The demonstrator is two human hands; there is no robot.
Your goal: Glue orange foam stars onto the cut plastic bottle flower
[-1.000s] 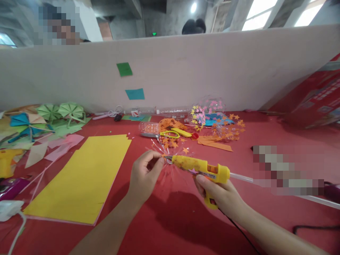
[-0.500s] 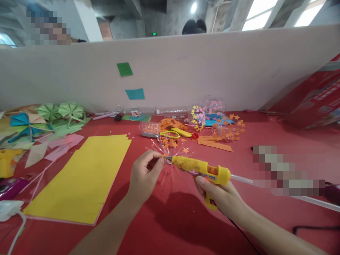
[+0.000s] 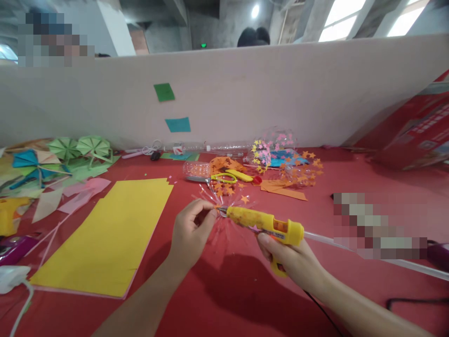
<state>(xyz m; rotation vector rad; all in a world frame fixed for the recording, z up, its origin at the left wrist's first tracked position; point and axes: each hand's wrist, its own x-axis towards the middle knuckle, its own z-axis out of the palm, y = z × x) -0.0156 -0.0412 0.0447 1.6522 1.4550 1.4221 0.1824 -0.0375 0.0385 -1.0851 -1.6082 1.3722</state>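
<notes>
My right hand (image 3: 294,262) grips the handle of a yellow hot glue gun (image 3: 263,223), a clear glue stick trailing out of its back. The gun's metal tip touches a small orange piece pinched in the fingertips of my left hand (image 3: 191,234). That piece sits at the edge of a clear plastic craft with cut strips and orange stars (image 3: 226,194) lying on the red table (image 3: 228,290).
A big yellow paper sheet (image 3: 105,234) lies left of my hands. Yellow-handled scissors (image 3: 220,178), star-decorated clear bottles (image 3: 277,150) and orange paper lie behind. Folded paper fans (image 3: 77,147) and another glue gun (image 3: 9,213) sit far left. A white partition (image 3: 245,89) closes the back.
Almost nothing differs. The glue gun has shifted very slightly; my left hand keeps its pinch at the tip.
</notes>
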